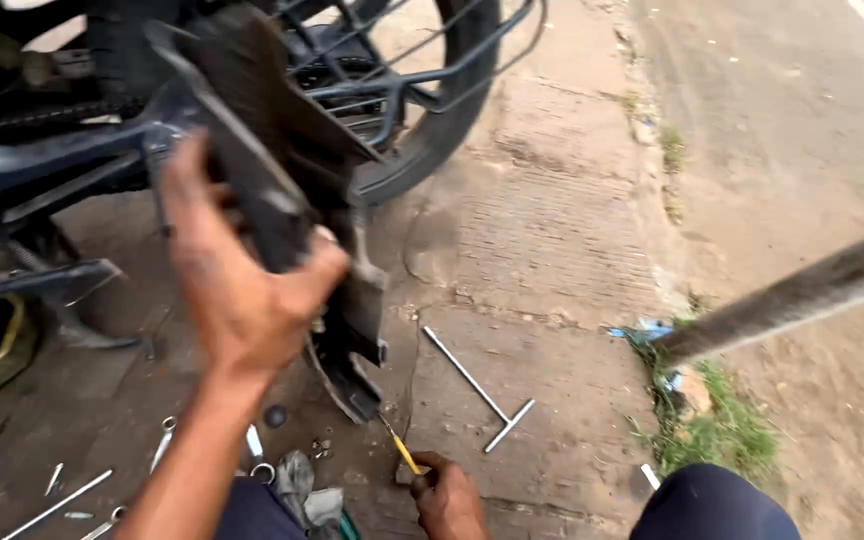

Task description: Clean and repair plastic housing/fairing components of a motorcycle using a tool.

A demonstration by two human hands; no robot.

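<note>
Black motorcycle panel (282, 170) in left hand (242, 290) — over cracked, oil-stained concrete (542, 230) — roadside.

Bare left hand (242, 290) and bare right hand (447, 500), both grimy, forearms unsleeved; dark navy trousers (712, 505) over both knees.

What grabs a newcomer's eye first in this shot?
The left hand, centre frame, grips a black plastic motorcycle mudguard panel beside the black rear wheel at the top. Low down, the right hand holds a yellow-handled screwdriver to the concrete ground. Just right of it lies a silver metal T-handle wrench.
</note>
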